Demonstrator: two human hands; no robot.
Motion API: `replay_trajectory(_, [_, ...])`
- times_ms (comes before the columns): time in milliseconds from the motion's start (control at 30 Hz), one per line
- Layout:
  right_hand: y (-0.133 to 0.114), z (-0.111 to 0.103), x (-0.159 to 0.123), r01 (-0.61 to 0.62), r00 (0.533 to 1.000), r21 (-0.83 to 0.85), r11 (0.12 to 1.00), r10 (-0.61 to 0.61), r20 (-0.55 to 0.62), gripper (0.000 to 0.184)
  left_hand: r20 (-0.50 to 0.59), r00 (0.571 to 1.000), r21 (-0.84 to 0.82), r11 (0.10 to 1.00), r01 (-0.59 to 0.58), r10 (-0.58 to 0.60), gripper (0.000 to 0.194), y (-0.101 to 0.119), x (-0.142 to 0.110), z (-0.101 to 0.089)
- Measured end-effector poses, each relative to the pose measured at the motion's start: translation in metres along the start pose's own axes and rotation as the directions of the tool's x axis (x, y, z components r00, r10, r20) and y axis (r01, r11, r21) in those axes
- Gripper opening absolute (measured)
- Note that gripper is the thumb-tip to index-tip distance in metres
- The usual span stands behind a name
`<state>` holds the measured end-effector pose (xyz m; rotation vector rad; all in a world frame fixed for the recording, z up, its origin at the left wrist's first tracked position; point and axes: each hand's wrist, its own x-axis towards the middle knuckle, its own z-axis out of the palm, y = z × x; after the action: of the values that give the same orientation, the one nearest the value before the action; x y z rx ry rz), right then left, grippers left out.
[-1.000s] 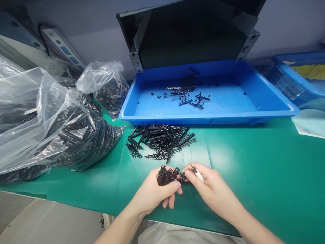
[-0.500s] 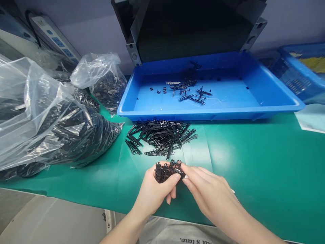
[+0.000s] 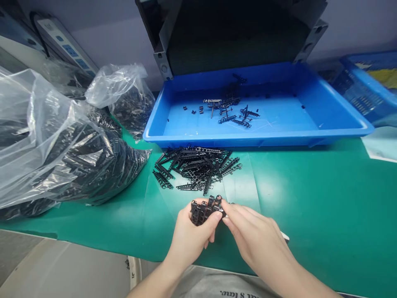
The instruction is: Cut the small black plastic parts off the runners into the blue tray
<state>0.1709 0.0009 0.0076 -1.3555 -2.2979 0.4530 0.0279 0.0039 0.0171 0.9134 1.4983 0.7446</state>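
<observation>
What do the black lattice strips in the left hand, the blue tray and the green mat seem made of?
The black lattice strips in the left hand look like glossy moulded plastic, though metal is possible. The blue tray looks like moulded plastic: smooth, rounded rim. The green mat looks like rubber, with a satin sheen.

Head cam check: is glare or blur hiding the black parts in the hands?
Head view: the black parts in the left hand look fairly sharp, with no glare hiding them; glare sits on the green mat and the clear plastic bag; wide-angle distortion bends the mat's front edge.
</observation>
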Motion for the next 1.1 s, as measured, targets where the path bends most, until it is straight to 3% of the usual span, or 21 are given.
replay_trajectory(133, [-0.003, 0.002, -0.001, -0.007, 1.0, -0.019, 1.0, 0.006, -0.03, 0.036, -0.019, 1.0, -0.004, 1.0, -0.001, 0.001, 0.02, -0.002, 0.001, 0.001])
replay_trajectory(367, [0.007, 0.005, 0.0, -0.081, 0.996, -0.007, 0.997, 0.081, -0.037, 0.035, 0.058, 0.998, -0.078, 0.997, 0.027, -0.022, 0.02, -0.007, 0.006, -0.003])
replay_trajectory(467, [0.019, 0.006, 0.004, -0.119, 0.987, -0.087, 0.989, 0.128, 0.099, 0.032, 0.043, 0.999, -0.095, 0.995, 0.033, -0.029, 0.02, -0.009, 0.007, -0.005])
replay_trajectory(600, [0.03, 0.005, 0.01, -0.059, 0.933, -0.165, 0.985, 0.113, 0.341, 0.016, -0.008, 1.0, -0.065, 0.998, 0.001, -0.002, 0.027, -0.01, 0.01, -0.01])
replay_trajectory(733, [0.032, -0.002, 0.013, -0.078, 0.921, -0.026, 0.997, 0.082, 0.38, 0.008, -0.027, 1.0, 0.013, 1.0, 0.015, -0.014, 0.023, -0.013, 0.015, -0.018])
replay_trajectory(800, [0.03, -0.008, 0.012, -0.091, 0.925, 0.119, 0.989, 0.04, 0.378, 0.01, 0.034, 0.999, 0.001, 1.0, 0.009, -0.01, 0.018, -0.016, 0.016, -0.019])
replay_trajectory(867, [0.028, -0.013, 0.012, -0.092, 0.929, 0.23, 0.969, 0.0, 0.371, 0.011, 0.17, 0.985, -0.073, 0.997, 0.014, -0.001, 0.018, -0.018, 0.016, -0.016])
replay_trajectory(967, [0.025, -0.014, 0.011, -0.098, 0.939, 0.334, 0.938, -0.024, 0.342, 0.013, 0.373, 0.928, -0.212, 0.972, 0.102, -0.016, 0.025, -0.021, 0.014, -0.008])
replay_trajectory(1033, [0.025, -0.012, 0.01, -0.128, 0.961, 0.372, 0.919, 0.023, 0.275, 0.015, 0.397, 0.917, -0.271, 0.951, 0.147, -0.028, 0.025, -0.022, 0.013, -0.004])
replay_trajectory(1100, [0.025, -0.01, 0.007, -0.19, 0.972, 0.357, 0.914, 0.124, 0.201, 0.019, 0.339, 0.941, -0.318, 0.938, 0.137, -0.022, 0.023, -0.022, 0.011, -0.002])
